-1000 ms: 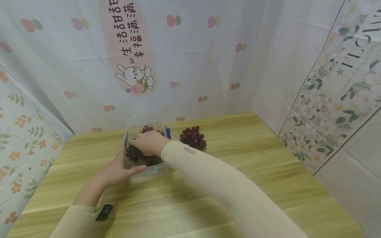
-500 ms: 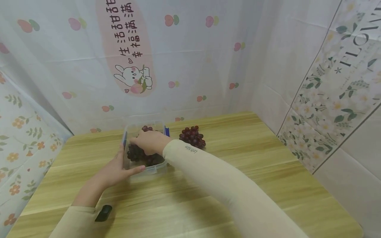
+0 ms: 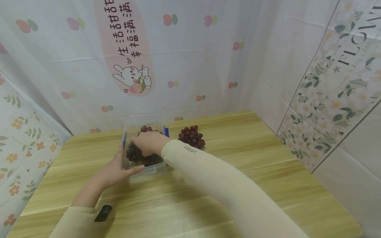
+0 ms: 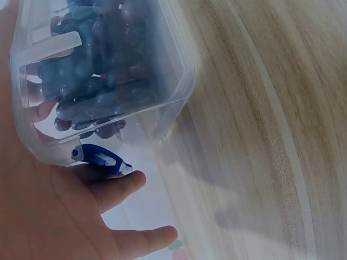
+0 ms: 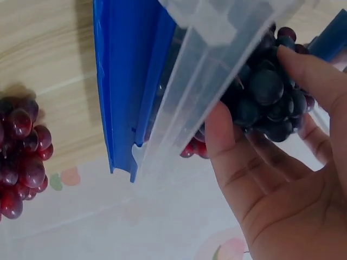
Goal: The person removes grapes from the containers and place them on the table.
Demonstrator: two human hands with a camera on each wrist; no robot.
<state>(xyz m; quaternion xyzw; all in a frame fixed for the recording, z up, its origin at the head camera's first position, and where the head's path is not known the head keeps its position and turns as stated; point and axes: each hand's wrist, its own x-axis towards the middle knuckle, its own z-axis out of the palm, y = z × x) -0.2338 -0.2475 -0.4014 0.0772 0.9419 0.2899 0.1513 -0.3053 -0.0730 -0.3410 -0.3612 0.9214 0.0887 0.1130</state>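
A clear plastic container [image 3: 153, 170] with blue latches stands at the back left of the table, holding bunches of grapes. My left hand [image 3: 114, 170] rests against its left front corner, thumb along the front rim; fingers [image 4: 122, 190] stretch straight past a blue latch [image 4: 97, 156] in the left wrist view. Inside the container, my right hand [image 3: 150, 142] grips a bunch of dark grapes [image 5: 265, 86] between thumb and fingers. The head view hides most of that bunch behind the hand. Another bunch of reddish grapes [image 3: 191, 137] lies on the table, right of the container.
The wood-grain table [image 3: 184, 205] runs back to a printed curtain [image 3: 190, 66], with more printed cloth at both sides. A blue side latch [image 3: 165, 131] hangs out on the container's right. A small dark object [image 3: 103, 213] shows beside the left cuff.
My right hand keeps its grip inside the container, with only slight shifts of the dark grapes under it. The left hand and the bunch outside stay put; the head view drifts slightly.
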